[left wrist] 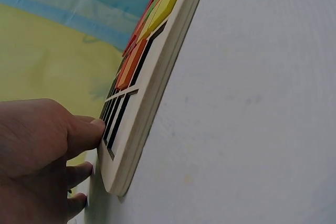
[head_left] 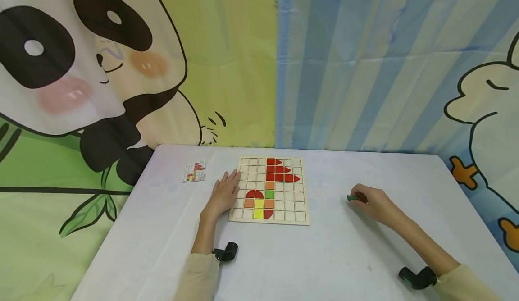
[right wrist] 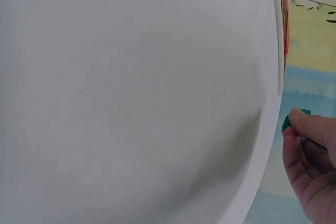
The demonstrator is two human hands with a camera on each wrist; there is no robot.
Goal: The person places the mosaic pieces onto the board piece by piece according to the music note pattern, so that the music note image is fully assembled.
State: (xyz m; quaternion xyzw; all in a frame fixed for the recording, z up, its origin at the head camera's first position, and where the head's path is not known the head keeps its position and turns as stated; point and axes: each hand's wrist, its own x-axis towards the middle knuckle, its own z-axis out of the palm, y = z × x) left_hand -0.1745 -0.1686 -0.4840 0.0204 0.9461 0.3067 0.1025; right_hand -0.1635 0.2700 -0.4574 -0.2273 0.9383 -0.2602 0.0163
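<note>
In the head view a wooden grid board (head_left: 289, 198) lies on the white table, with coloured pieces in some of its squares. Red pieces (head_left: 277, 170) fill part of the top rows, and below them are orange, green, yellow (head_left: 258, 208) and rounded red pieces. My left hand (head_left: 224, 194) rests along the board's left edge, fingers extended; the left wrist view shows the thumb (left wrist: 86, 135) touching its rim. Off to the right of the board, my right hand (head_left: 374, 204) pinches a small dark green piece (right wrist: 286, 123) between thumb and fingertips, above the table.
A small printed card (head_left: 195, 172) with a coloured grid pattern lies left of the board. The white table (head_left: 304, 265) ends at a curtain (head_left: 344, 66) with cartoon animals behind it. Black cameras (head_left: 226, 251) are strapped at both wrists.
</note>
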